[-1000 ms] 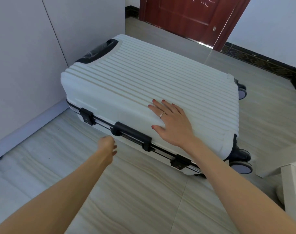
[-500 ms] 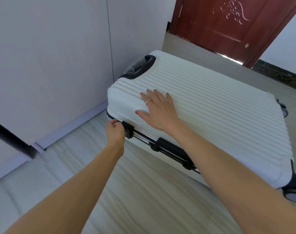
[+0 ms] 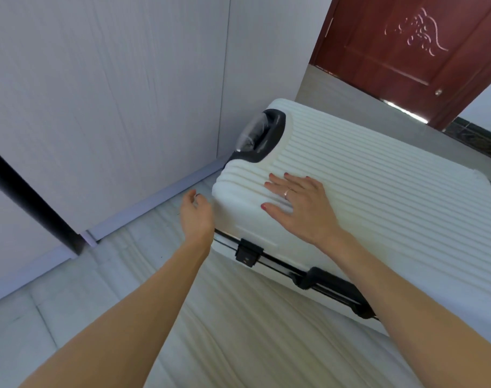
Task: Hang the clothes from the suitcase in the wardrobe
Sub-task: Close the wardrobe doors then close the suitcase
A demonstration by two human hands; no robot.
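Observation:
A white ribbed hard-shell suitcase point(image 3: 378, 197) lies flat and closed on the floor, with its black top handle point(image 3: 262, 135) toward the wall. My right hand point(image 3: 300, 205) rests flat on the lid near its left corner, fingers straight. My left hand point(image 3: 196, 217) hovers beside that corner, fingers loosely curled, holding nothing. A black latch point(image 3: 248, 252) sits on the front seam just right of my left wrist. Further right is the black side handle point(image 3: 334, 292). No clothes are in view.
White panels point(image 3: 107, 107) rise on the left with a pale base strip along the floor. A black pole point(image 3: 31, 200) slants down to the floor at left. A red-brown door point(image 3: 412, 51) stands behind the suitcase. Pale tiles cover the floor point(image 3: 238, 331).
My left hand has left the latch and moved up to the suitcase's left corner. My right hand stays flat on the lid. The view has swung further left.

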